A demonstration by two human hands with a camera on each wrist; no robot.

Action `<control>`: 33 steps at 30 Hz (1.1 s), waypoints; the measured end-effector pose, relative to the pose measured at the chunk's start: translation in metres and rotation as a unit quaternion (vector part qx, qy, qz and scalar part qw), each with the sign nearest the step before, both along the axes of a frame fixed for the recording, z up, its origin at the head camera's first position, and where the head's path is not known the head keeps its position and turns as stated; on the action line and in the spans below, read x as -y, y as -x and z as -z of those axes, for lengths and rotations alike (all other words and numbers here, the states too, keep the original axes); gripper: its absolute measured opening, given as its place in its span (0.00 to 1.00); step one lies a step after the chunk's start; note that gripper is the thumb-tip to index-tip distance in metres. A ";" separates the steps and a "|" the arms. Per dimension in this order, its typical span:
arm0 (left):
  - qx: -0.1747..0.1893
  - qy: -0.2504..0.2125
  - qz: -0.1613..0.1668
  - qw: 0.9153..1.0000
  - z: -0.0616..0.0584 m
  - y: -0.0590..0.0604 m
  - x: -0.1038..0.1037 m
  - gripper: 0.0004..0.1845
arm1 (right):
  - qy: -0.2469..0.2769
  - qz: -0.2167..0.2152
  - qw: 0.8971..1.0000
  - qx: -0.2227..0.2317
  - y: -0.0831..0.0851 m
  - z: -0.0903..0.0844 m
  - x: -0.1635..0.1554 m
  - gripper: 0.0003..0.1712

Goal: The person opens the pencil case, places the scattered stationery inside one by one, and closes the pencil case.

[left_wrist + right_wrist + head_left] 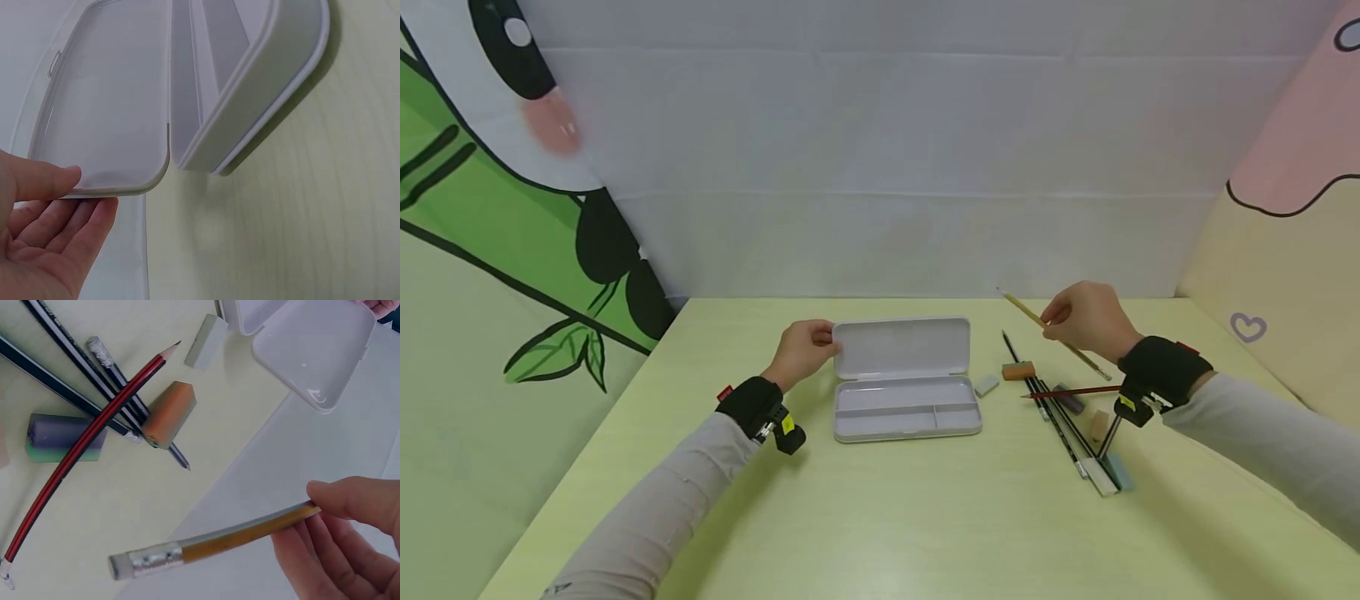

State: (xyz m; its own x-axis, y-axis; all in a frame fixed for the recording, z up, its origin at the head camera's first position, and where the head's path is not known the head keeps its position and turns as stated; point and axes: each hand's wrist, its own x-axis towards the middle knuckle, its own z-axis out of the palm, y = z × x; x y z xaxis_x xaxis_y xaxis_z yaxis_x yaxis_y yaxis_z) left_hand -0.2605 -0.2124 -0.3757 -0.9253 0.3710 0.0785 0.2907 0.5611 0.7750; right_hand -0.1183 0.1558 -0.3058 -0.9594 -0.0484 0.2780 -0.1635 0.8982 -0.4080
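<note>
While the left hand (pixel 805 350) pinches the open pencil case's (pixel 904 379) lid, the right hand (pixel 1086 321) grips a yellow pencil (pixel 1051 332) above scattered erasers, far right.

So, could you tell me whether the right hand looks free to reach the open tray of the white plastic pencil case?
Probably yes: the right hand holds the yellow pencil above the table, and only a small grey eraser lies beside the tray.
</note>
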 end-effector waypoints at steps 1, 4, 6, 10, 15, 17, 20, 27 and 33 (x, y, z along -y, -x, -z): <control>0.000 0.002 0.000 1.000 0.000 0.000 0.000 0.18 | 0.000 -0.001 1.000 -0.001 0.001 -0.001 0.001 0.08; 0.000 0.004 -0.002 1.000 0.001 0.001 0.000 0.18 | 0.000 -0.008 1.000 -0.006 0.003 -0.003 0.005 0.08; 0.000 0.003 -0.003 1.000 0.002 0.001 0.000 0.18 | -0.001 -0.014 1.000 -0.011 0.005 -0.004 0.008 0.07; -0.005 0.001 -0.003 1.000 0.005 0.004 -0.001 0.17 | 0.001 -0.026 0.999 -0.020 0.008 -0.005 0.013 0.07; -0.008 0.003 -0.002 1.000 0.007 0.004 -0.001 0.17 | 0.009 -0.051 0.998 -0.026 0.013 -0.003 0.018 0.05; -0.008 0.004 -0.004 1.000 0.007 0.003 -0.001 0.17 | 0.010 -0.059 0.998 -0.026 0.015 -0.002 0.020 0.05; -0.007 0.004 -0.007 1.000 0.009 0.003 0.000 0.16 | 0.007 -0.067 0.997 -0.022 0.017 -0.002 0.027 0.05; 0.000 -0.002 0.000 1.000 0.009 -0.001 0.004 0.17 | -0.013 -0.075 0.997 -0.019 0.021 -0.008 0.048 0.03; -0.005 0.004 0.001 1.000 0.007 -0.001 0.006 0.16 | -0.032 -0.085 0.996 -0.023 0.023 -0.014 0.064 0.03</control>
